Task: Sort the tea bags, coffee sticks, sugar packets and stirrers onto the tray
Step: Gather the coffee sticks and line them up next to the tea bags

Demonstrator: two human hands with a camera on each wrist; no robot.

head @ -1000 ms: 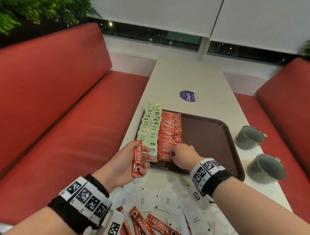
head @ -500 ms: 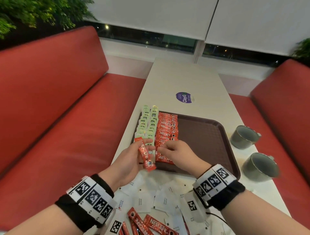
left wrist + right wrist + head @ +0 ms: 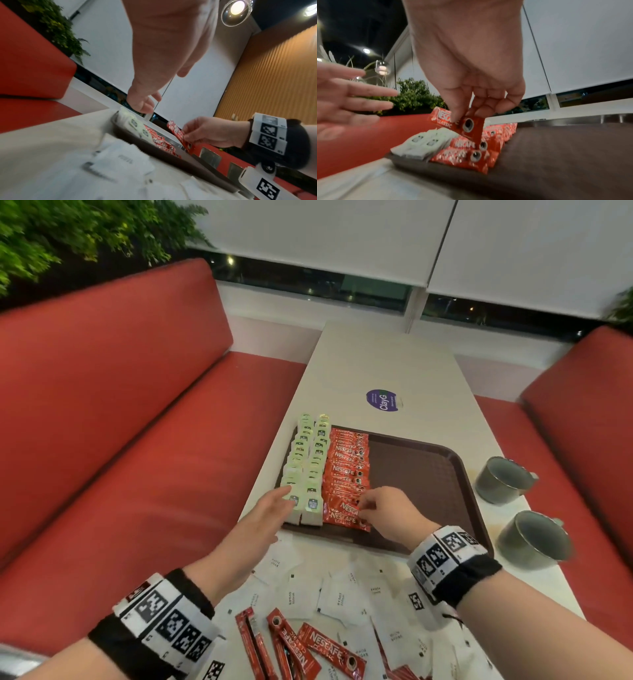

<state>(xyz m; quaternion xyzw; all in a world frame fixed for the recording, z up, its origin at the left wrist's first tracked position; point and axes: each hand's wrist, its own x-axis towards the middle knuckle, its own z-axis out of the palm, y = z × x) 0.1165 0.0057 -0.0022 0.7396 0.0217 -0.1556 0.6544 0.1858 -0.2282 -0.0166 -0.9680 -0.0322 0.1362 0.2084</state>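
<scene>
A brown tray (image 3: 421,474) lies on the white table. Two rows of pale green tea bags (image 3: 306,467) fill its left edge, and a row of red coffee sticks (image 3: 347,474) lies beside them. My right hand (image 3: 368,506) pinches one red coffee stick (image 3: 464,123) by its end, tilted just above the near end of that row; the stick (image 3: 180,134) also shows in the left wrist view. My left hand (image 3: 274,508) hovers with straight fingers by the nearest tea bags and holds nothing. White sugar packets (image 3: 329,590) and loose coffee sticks (image 3: 301,645) lie near me.
Two grey metal cups (image 3: 503,479) (image 3: 532,539) stand on the table right of the tray. A purple round sticker (image 3: 382,399) marks the table beyond it. Red bench seats (image 3: 137,440) flank the table on both sides.
The coffee stick passed from my left hand to my right hand. The left hand let go and spread its fingers by the tea bags; the right hand carries the stick over the row.
</scene>
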